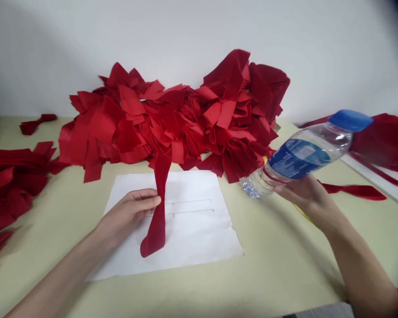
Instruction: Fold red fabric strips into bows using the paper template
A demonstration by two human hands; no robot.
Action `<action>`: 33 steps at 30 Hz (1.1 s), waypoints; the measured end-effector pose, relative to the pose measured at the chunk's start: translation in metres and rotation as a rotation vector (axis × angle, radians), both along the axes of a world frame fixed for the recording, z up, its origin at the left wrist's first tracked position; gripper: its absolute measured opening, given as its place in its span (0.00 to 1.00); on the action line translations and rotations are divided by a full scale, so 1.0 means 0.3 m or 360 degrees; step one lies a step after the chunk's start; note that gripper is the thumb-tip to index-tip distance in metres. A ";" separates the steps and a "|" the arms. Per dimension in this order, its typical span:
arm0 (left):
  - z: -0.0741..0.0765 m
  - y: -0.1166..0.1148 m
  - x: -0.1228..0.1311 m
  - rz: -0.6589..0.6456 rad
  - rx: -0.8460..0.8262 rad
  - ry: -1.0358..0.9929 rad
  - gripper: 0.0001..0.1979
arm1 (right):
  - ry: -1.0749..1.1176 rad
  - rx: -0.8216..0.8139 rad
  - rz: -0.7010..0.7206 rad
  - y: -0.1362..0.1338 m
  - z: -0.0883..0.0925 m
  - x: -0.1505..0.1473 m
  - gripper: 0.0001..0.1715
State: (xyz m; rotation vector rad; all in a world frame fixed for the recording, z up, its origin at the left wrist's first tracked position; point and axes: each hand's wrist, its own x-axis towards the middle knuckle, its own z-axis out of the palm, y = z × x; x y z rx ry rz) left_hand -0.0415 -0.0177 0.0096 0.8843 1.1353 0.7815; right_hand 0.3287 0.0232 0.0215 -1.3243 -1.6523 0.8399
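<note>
My left hand [139, 203] pinches a red velvet ribbon strip [157, 234] near its narrow middle, between thumb and fingers. The strip hangs over a white paper sheet [199, 243] marked with ruled black lines. My right hand [308, 198] is closed around the lower part of a clear plastic bottle [298, 159] with a blue cap and blue label. The bottle tilts, its cap pointing up and to the right. A thin red band circles it below the label. Some of my right fingers are hidden behind the bottle.
A large heap of red fabric strips [172, 119] lies against the wall. More red strips [13, 181] are at left. A folded red piece [36, 123] lies at far left. Red fabric [384, 141] and a loose strip [361, 192] lie right. Something yellow [303, 213] shows beneath my right hand.
</note>
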 end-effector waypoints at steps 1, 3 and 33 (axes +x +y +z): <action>-0.001 0.001 -0.001 -0.0010 0.0012 0.0021 0.06 | -0.0017 -0.0016 -0.0029 -0.005 0.001 -0.003 0.29; -0.003 0.002 -0.002 -0.0018 0.0020 0.0052 0.05 | -0.0304 0.0075 -0.0357 -0.012 -0.004 -0.013 0.30; -0.015 -0.001 -0.006 -0.0065 0.0028 0.0123 0.02 | -0.0255 0.0824 -0.0890 -0.033 -0.034 -0.020 0.27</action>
